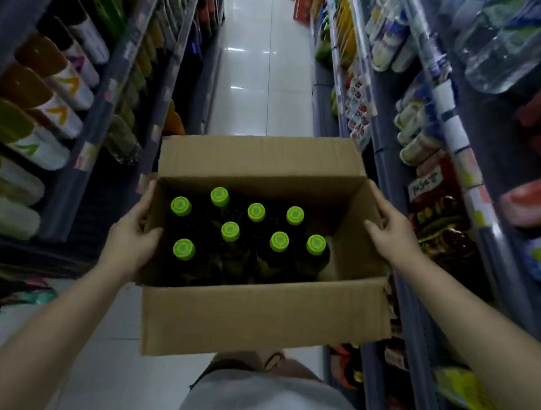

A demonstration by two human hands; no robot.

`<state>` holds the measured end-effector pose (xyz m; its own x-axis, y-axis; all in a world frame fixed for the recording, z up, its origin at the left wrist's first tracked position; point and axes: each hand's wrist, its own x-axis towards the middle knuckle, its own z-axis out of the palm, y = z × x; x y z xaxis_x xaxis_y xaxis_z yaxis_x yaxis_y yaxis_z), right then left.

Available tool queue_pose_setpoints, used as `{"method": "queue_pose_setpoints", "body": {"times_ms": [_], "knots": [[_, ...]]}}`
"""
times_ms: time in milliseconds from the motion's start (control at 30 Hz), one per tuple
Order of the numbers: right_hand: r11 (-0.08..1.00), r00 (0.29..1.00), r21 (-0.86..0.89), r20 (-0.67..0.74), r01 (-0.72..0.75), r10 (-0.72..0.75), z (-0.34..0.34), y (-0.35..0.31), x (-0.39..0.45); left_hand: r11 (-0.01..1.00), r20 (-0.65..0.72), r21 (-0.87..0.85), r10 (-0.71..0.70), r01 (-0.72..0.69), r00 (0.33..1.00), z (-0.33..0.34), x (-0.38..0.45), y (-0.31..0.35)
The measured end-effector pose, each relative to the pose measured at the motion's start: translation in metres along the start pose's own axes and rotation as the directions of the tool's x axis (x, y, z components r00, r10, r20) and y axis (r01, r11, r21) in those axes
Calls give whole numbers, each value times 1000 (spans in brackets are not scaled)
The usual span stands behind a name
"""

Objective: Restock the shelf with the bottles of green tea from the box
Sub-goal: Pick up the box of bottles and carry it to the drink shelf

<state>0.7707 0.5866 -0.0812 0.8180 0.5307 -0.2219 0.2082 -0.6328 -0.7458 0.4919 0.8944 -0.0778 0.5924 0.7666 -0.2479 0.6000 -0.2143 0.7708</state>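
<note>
Your left hand [132,243] and right hand [395,232] each clasp a side of the box [255,312]; eight bottles [230,231] inside, none yet shelved.

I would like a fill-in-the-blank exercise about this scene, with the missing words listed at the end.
1. The cardboard box holds ____ bottles.
2. Every bottle cap is ____ in colour.
3. The left hand and right hand grip the box by its ____ walls.

Missing words: eight; green; side
</note>
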Motion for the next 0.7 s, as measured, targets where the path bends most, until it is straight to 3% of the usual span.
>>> {"method": "queue_pose_setpoints", "body": {"times_ms": [467,700], "knots": [[995,996,83,-67,-46,52,2,-37,166,994,15,46,95,-96,995,18,192,52],[994,994,77,-64,-83,88,33,1,249,999,17,-31,-44,44,999,75,266,27]]}}
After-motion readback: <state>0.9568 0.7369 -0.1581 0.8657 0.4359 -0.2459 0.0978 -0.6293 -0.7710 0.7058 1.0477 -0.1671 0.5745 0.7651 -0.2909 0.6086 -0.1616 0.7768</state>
